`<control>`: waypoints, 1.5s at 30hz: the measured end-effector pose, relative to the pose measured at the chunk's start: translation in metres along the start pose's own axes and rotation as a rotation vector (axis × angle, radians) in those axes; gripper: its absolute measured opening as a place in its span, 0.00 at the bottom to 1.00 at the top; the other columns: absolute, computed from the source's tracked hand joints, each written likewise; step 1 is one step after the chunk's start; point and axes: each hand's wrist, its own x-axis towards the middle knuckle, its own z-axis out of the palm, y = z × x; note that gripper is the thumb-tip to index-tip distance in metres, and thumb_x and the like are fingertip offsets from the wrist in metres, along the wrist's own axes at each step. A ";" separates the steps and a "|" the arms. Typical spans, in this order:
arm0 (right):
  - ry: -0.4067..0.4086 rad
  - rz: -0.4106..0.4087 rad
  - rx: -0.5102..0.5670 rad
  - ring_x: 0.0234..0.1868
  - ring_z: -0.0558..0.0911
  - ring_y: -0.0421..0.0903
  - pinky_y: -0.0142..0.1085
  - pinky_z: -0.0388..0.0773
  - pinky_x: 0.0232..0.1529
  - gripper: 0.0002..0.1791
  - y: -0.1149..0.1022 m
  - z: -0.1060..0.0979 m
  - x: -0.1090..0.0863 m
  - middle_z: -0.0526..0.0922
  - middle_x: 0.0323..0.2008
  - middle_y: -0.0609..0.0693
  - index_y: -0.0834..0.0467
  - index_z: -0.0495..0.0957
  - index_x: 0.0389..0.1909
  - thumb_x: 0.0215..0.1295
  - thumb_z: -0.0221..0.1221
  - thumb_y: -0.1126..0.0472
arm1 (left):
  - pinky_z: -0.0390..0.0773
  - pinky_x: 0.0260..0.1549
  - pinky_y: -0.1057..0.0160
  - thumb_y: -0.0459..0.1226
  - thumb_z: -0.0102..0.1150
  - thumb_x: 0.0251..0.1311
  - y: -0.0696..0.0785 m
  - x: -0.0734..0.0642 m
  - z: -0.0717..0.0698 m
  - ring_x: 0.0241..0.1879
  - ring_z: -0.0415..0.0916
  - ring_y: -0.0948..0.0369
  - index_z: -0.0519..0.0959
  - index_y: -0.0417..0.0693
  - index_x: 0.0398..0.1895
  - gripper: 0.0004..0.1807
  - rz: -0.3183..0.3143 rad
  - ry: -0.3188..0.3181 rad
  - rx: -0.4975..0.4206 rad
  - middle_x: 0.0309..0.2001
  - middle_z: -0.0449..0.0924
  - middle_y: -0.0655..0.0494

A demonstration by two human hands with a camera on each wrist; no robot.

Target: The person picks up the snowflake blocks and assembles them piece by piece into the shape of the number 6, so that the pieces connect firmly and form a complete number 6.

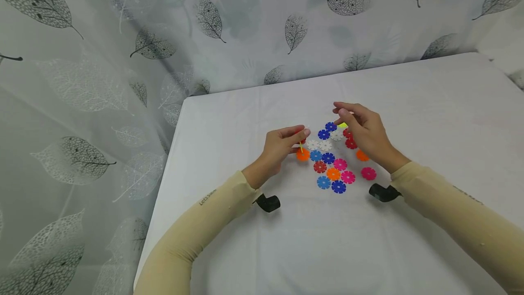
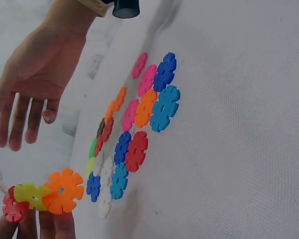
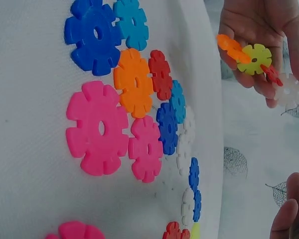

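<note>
My left hand (image 1: 275,147) pinches a short chain of notched plastic flower discs fitted edge to edge. In the left wrist view the chain runs from an orange disc (image 2: 72,195) through a yellow disc (image 2: 26,188) to a red disc (image 2: 12,209). The right wrist view adds a whitish disc (image 3: 289,90) at its end, by the thumb. My right hand (image 1: 365,131) hovers over the far right of the loose discs, fingers loosely extended and holding nothing. Beneath it lie red discs (image 1: 351,143) and a partly hidden yellow one (image 1: 342,125).
Loose flower discs in blue, white, pink, orange and red spread over the white-covered table (image 1: 319,249) between the hands. A pink disc (image 1: 368,173) sits apart at the right. Black wrist-worn pieces (image 1: 269,203) show under both forearms. A leaf-patterned curtain (image 1: 245,22) hangs behind.
</note>
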 end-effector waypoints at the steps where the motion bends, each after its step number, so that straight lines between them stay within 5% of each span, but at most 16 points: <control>1: 0.004 0.004 0.000 0.47 0.82 0.33 0.23 0.76 0.45 0.22 0.001 0.000 0.000 0.80 0.59 0.57 0.57 0.74 0.68 0.80 0.50 0.55 | 0.83 0.46 0.61 0.47 0.69 0.63 0.000 0.000 0.000 0.46 0.83 0.60 0.83 0.46 0.59 0.24 -0.001 0.005 -0.002 0.44 0.87 0.59; 7: -0.006 0.069 -0.015 0.49 0.83 0.43 0.24 0.76 0.46 0.23 0.005 0.000 -0.001 0.81 0.58 0.56 0.58 0.74 0.68 0.80 0.50 0.51 | 0.83 0.47 0.60 0.47 0.69 0.63 0.000 0.000 -0.001 0.48 0.82 0.56 0.85 0.47 0.56 0.21 0.003 0.013 -0.025 0.44 0.87 0.59; 12: -0.050 0.134 -0.061 0.47 0.81 0.56 0.29 0.80 0.38 0.23 0.007 -0.001 -0.004 0.81 0.56 0.58 0.58 0.77 0.65 0.79 0.52 0.50 | 0.83 0.48 0.58 0.46 0.68 0.64 0.000 0.000 -0.002 0.54 0.80 0.49 0.82 0.43 0.60 0.25 0.018 -0.004 -0.054 0.46 0.87 0.57; 18: -0.112 0.205 -0.126 0.39 0.79 0.56 0.32 0.78 0.27 0.21 0.013 -0.003 -0.005 0.84 0.47 0.56 0.57 0.83 0.58 0.75 0.58 0.49 | 0.83 0.47 0.58 0.46 0.67 0.65 -0.002 0.001 -0.002 0.54 0.81 0.50 0.80 0.42 0.61 0.25 0.097 0.030 -0.101 0.48 0.86 0.55; 25: -0.223 0.238 -0.217 0.42 0.76 0.53 0.33 0.76 0.26 0.18 0.018 -0.005 -0.006 0.82 0.42 0.55 0.58 0.85 0.55 0.70 0.65 0.53 | 0.83 0.47 0.59 0.45 0.68 0.65 -0.002 0.001 -0.003 0.54 0.82 0.52 0.83 0.47 0.58 0.21 0.156 0.079 -0.155 0.49 0.86 0.55; 35: -0.475 0.286 -0.327 0.40 0.78 0.50 0.37 0.79 0.35 0.18 0.024 0.000 -0.006 0.84 0.41 0.50 0.54 0.88 0.49 0.60 0.73 0.54 | 0.83 0.48 0.58 0.42 0.67 0.66 0.001 -0.001 -0.004 0.51 0.83 0.57 0.81 0.45 0.62 0.22 0.151 0.074 -0.186 0.50 0.86 0.54; 45: -0.529 0.261 -0.374 0.42 0.78 0.49 0.39 0.79 0.38 0.22 0.023 0.006 -0.007 0.84 0.40 0.47 0.55 0.88 0.47 0.51 0.78 0.52 | 0.83 0.47 0.57 0.40 0.68 0.65 -0.002 0.000 -0.003 0.56 0.80 0.45 0.80 0.42 0.61 0.23 0.159 0.042 -0.209 0.49 0.86 0.52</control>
